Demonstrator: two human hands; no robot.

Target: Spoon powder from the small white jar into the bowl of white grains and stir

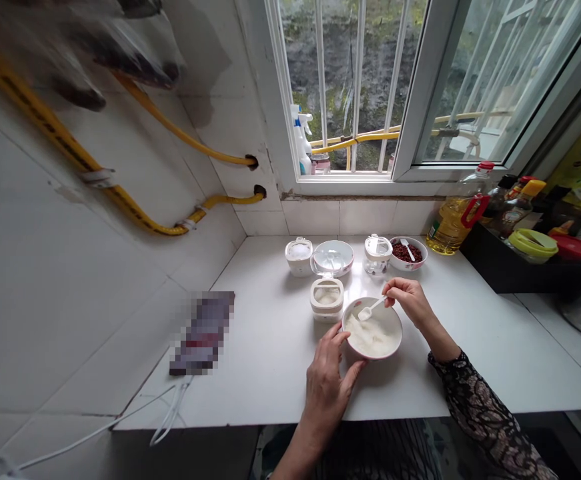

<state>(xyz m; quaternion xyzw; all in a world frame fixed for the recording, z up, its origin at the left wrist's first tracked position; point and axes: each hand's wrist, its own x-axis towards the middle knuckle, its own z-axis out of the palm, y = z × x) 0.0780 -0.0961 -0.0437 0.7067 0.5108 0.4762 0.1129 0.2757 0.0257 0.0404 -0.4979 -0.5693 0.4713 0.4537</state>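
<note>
A white bowl [374,347] holding pale powder stands near the counter's front edge. My left hand [327,377] is curled round its left side, thumb at the front rim and fingers along the left rim. Above the bowl's back right rim, my right hand [406,299] pinches the handle of a small white spoon [365,313], whose scoop is over the powder. Just behind and left of the bowl is a square jar [327,310] with a cream lid, pale contents inside.
Behind stand another jar [299,259], an oval bowl [334,259], a clear jar [377,257] and a bowl of dark red bits [408,260] with a spoon. An oil bottle [445,223] and black box [495,263] are right. A pixelated dark object [203,333] lies left with cables.
</note>
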